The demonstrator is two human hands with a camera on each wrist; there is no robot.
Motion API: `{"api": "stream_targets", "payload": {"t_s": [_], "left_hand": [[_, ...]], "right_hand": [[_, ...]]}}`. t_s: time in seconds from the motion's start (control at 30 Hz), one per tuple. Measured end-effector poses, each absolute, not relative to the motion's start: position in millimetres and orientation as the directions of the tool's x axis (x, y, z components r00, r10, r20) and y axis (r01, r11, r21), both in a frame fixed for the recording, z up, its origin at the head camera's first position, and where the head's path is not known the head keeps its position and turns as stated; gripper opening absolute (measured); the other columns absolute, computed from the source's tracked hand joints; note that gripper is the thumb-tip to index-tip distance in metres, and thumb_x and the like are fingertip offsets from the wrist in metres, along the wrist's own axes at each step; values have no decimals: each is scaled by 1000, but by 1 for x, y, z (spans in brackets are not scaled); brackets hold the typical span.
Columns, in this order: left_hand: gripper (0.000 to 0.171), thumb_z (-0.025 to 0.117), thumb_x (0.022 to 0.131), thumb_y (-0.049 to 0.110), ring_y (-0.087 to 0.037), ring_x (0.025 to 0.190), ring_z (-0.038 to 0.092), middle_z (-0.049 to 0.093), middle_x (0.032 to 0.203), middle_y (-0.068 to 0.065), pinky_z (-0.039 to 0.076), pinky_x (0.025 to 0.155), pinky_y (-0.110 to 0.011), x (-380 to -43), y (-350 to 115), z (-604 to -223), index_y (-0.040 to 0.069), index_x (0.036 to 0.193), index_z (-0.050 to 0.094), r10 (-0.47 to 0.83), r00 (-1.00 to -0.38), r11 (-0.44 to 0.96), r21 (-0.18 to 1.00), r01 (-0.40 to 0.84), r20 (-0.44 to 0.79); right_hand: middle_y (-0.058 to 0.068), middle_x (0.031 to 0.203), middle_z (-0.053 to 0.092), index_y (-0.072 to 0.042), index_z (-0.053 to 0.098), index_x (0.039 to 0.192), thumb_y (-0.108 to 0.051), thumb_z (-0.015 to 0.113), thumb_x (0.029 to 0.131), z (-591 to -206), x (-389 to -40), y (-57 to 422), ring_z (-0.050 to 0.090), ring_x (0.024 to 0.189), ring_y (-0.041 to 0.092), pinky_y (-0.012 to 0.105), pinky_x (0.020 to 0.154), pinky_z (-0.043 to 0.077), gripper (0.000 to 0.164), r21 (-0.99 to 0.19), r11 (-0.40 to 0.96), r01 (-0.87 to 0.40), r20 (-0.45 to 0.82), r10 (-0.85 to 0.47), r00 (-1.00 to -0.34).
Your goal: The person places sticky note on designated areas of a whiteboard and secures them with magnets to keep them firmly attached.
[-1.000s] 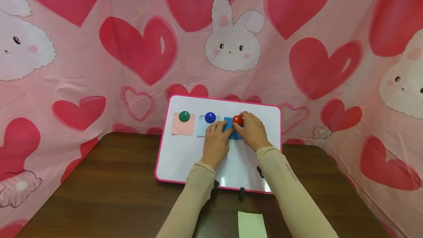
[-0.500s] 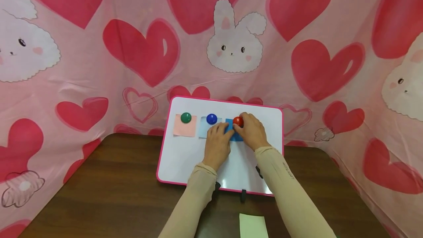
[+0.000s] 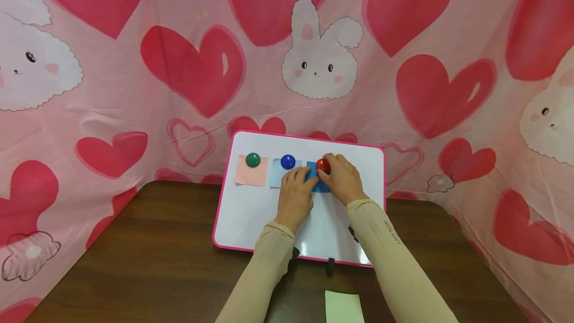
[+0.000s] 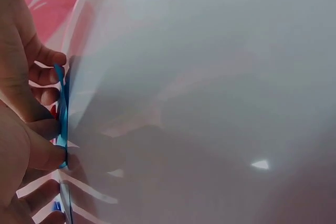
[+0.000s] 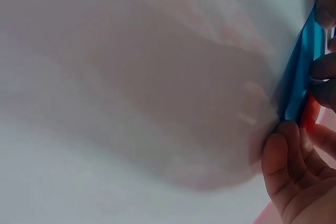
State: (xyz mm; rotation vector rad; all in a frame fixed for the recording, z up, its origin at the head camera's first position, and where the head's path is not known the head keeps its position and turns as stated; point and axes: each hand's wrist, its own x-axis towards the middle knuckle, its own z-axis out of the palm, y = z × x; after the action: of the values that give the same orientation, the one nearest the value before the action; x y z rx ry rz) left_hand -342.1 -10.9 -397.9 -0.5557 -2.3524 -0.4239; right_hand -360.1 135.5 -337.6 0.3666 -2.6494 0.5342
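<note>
In the head view, my right hand (image 3: 343, 179) pinches a round red magnet (image 3: 321, 164) between thumb and fingers, over the top of a blue sticky note (image 3: 321, 186) on a whiteboard (image 3: 251, 218). My left hand (image 3: 294, 198) rests with its thumb and fingertips at the note's left side. In the left wrist view, a thumb touches the blue note (image 4: 63, 129), seen edge-on and standing slightly off the board. The right wrist view shows the note (image 5: 302, 72) bent, with the red magnet (image 5: 311, 111) against it. My hands hide part of the note.
Left on the board, a green magnet (image 3: 253, 159) sits on a pink note (image 3: 251, 176), and a blue magnet (image 3: 288, 161) on a light blue note (image 3: 276, 178). A pale green paper (image 3: 344, 308) lies on the brown table (image 3: 148, 263). Pink curtains (image 3: 264, 83) stand behind.
The head view has shifted slightly. Both hands stay at the blue note, and the red magnet keeps its place on it.
</note>
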Motion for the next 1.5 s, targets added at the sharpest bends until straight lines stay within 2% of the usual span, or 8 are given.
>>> {"api": "stream_targets", "payload": {"t_s": [0.37, 0.6, 0.87, 0.97, 1.13, 1.27, 1.5], "left_hand": [[36, 69, 93, 7, -30, 134, 44, 56, 141, -9, 32, 114, -49, -340, -14, -398, 17, 127, 72, 273, -703, 854, 171, 492, 657], [35, 69, 93, 8, -30, 133, 45, 55, 141, -9, 33, 113, -49, -343, -8, -403, 17, 127, 72, 286, -694, 848, 163, 505, 661], [34, 68, 95, 9, -29, 134, 44, 55, 142, -8, 32, 114, -48, -346, -6, -403, 18, 128, 72, 286, -711, 849, 174, 499, 643], [34, 67, 95, 8, -30, 134, 44, 55, 142, -9, 32, 114, -48, -347, -7, -403, 18, 127, 72, 287, -711, 846, 179, 502, 642], [32, 66, 97, 11, -30, 135, 44, 55, 143, -9, 32, 114, -48, -349, -7, -404, 18, 127, 72, 292, -715, 839, 190, 511, 636], [31, 65, 97, 12, -29, 135, 45, 55, 142, -9, 32, 115, -48, -349, -7, -405, 17, 127, 72, 290, -715, 841, 187, 508, 636], [27, 66, 96, 12, -30, 131, 48, 57, 138, -11, 36, 111, -49, -346, -6, -404, 14, 123, 73, 288, -710, 828, 204, 522, 643]], "right_hand": [[17, 115, 61, -7, 59, 133, -29, 74, 94, -337, -362, 134, 62, 102, 34, 53, 97, 50, 48, -314, 895, -318, 425, -167, -890], [18, 117, 61, -5, 59, 133, -29, 74, 94, -338, -361, 139, 61, 104, 35, 53, 97, 50, 48, -313, 900, -303, 417, -156, -896], [21, 121, 62, -1, 55, 137, -29, 73, 95, -343, -360, 145, 62, 109, 37, 54, 100, 46, 54, -322, 901, -291, 421, -139, -896], [19, 115, 64, 0, 54, 139, -26, 74, 94, -345, -356, 149, 63, 103, 35, 53, 98, 48, 55, -332, 899, -285, 426, -127, -896], [12, 98, 62, -2, 55, 138, -23, 73, 93, -354, -333, 162, 60, 86, 27, 45, 81, 55, 53, -411, 869, -276, 393, -104, -914], [6, 89, 60, -3, 61, 133, -20, 73, 93, -369, -303, 178, 57, 77, 23, 36, 67, 53, 45, -450, 855, -259, 359, -93, -929], [-4, 75, 54, -5, 70, 116, -14, 76, 89, -400, -244, 226, 49, 69, 15, 34, 63, 46, 28, -438, 863, -253, 356, -92, -930]]}}
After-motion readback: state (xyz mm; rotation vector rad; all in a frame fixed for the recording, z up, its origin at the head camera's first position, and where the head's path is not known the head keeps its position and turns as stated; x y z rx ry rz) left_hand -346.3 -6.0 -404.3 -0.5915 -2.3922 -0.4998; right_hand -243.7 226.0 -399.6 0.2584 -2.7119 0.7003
